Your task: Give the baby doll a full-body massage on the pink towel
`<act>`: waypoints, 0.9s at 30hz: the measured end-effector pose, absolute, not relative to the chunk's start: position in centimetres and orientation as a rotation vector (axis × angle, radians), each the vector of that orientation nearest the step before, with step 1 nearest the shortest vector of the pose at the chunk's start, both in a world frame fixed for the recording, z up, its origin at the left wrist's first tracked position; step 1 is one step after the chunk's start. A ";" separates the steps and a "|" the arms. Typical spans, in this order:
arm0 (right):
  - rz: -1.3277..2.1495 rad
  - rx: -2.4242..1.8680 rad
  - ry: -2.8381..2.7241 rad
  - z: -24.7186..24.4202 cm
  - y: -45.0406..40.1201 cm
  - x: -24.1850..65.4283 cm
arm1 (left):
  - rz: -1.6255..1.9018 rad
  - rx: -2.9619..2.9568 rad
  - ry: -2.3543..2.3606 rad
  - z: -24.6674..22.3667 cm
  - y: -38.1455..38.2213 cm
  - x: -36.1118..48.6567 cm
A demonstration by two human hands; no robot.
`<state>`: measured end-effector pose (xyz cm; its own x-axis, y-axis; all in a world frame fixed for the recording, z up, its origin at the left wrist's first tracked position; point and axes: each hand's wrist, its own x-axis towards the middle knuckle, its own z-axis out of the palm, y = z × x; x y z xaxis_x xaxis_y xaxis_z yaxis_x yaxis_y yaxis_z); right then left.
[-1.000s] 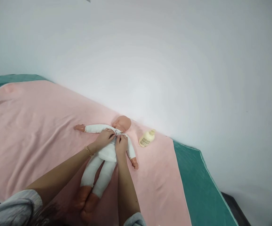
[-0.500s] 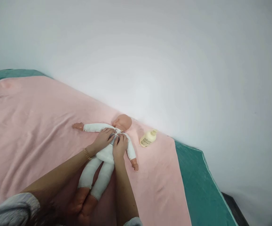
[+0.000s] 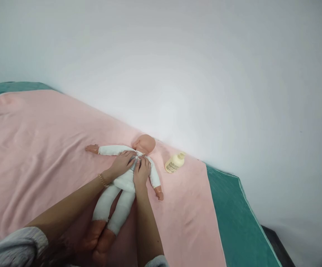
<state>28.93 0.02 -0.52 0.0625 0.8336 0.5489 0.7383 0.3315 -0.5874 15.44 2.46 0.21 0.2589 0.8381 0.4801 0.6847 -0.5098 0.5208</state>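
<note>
The left hand (image 3: 120,165) and right hand (image 3: 142,173) are already on the chest of the doll (image 3: 124,181) on the pink blanket (image 3: 190,211), bottle (image 3: 174,163) untouched nearby, though I can't tell whether their fingers grasp anything.

Plain pale wall (image 3: 205,74) behind green sheet (image 3: 233,215)

No readable text.
The bottle (image 3: 174,163) bears lines of dark print (image 3: 172,167) on its side, too small to make out.
</note>
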 end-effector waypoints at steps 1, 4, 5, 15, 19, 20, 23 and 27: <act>0.135 -1.413 -1.692 -0.5 0.0 29.0 | 1.089 2.319 1.429 0.2 2.5 15.4; 0.161 -1.423 -1.711 -0.6 0.2 29.0 | 1.083 2.316 1.440 0.2 2.5 15.5; 0.170 -1.437 -1.716 -0.6 0.3 29.0 | 1.079 2.315 1.445 0.2 2.5 15.5; 0.159 -1.465 -1.700 -0.6 0.1 29.0 | 1.062 2.329 1.458 0.5 2.3 15.7; 0.143 -1.498 -1.708 -0.6 0.1 29.0 | 1.060 2.325 1.457 0.4 2.3 15.7; 0.145 -1.516 -1.716 -0.6 0.1 29.0 | 1.063 2.321 1.460 0.4 2.3 15.7; 0.162 -1.568 -1.729 -0.6 0.3 28.9 | 1.073 2.310 1.459 0.4 2.2 15.8; 0.195 -1.567 -1.729 -0.3 0.4 28.9 | 1.091 2.290 1.443 0.6 2.2 15.8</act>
<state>28.86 0.44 -0.25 0.0631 0.8980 0.4354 0.7787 0.2285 -0.5843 15.80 2.16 0.57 0.2408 0.8492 0.4700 0.6834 -0.4922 0.5392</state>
